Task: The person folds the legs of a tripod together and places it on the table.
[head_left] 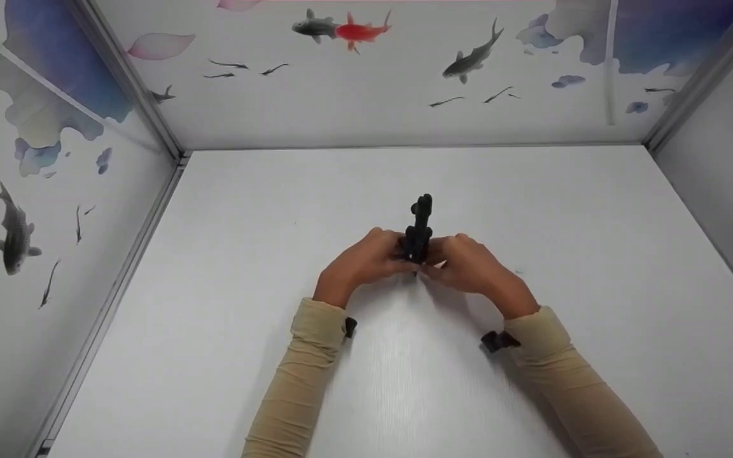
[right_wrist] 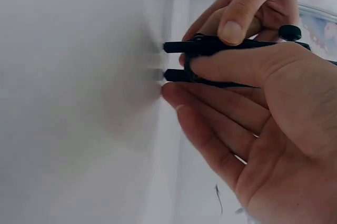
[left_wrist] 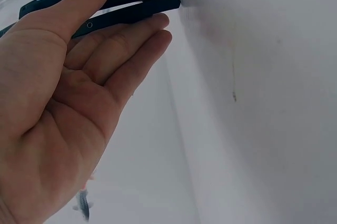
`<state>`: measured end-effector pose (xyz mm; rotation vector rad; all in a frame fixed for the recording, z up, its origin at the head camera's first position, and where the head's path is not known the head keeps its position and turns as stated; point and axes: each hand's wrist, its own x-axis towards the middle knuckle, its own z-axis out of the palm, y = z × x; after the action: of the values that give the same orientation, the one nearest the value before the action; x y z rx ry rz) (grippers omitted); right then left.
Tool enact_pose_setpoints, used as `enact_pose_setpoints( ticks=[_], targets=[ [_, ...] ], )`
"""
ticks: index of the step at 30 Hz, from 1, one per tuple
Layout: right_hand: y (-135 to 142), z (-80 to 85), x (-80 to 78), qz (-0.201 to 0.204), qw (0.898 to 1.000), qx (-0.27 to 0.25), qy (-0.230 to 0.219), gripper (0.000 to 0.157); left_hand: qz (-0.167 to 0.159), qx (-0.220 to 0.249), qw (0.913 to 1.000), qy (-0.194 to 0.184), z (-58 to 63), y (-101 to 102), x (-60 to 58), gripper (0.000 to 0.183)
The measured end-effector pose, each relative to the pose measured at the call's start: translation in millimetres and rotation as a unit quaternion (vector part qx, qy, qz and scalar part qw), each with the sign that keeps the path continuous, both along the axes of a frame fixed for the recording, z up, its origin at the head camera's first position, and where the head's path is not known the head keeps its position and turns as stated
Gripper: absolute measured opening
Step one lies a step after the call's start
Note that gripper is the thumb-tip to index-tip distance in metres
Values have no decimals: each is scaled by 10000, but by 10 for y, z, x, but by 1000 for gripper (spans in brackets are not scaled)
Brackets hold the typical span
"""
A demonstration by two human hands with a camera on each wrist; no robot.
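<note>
A small black tripod (head_left: 422,219) stands upright near the middle of the table, its legs drawn close together. In the head view, my left hand (head_left: 366,257) grips its lower part from the left and my right hand (head_left: 468,262) from the right. The left wrist view shows my left thumb on one side of the legs (left_wrist: 124,19) and fingers on the other. In the right wrist view, my right thumb presses along the legs near a dark knob (right_wrist: 289,32). The leg tips (right_wrist: 172,47) are at the tabletop; whether all touch it I cannot tell.
The white tabletop (head_left: 226,254) is enclosed by white panels (head_left: 366,114) printed with fish and blue patches, at the back and both sides. Metal posts (head_left: 144,95) stand in the corners. A small black device (head_left: 499,341) is at the right wrist.
</note>
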<state>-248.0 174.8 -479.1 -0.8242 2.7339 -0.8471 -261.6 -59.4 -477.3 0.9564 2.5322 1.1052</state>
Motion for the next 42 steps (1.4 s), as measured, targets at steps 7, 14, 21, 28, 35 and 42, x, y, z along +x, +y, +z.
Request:
enact_pose_setpoints(
  ticks=[7,14,21,28,35,42],
  targets=[
    [-11,22,29,-209,9995,217,107,37,76,13,9999,-139,20,-6,16,37],
    [-22,8,33,-406,9990,164,-39,36,1113,11,9938,-73,258,-130,99,73],
    [-20,-2,41,-406,9989,223,-35,33,939,1329,9637,2115,411,-42,140,60],
    [-44,23,53,-361,9989,300,63,32,838,2046,9273,3021,461,58,176,41],
    [-42,33,63,-404,9981,445,148,32,847,2446,9206,2923,455,35,172,34],
    [23,64,51,-493,9969,580,196,33,858,2904,9183,2549,454,3,130,30]
  ],
)
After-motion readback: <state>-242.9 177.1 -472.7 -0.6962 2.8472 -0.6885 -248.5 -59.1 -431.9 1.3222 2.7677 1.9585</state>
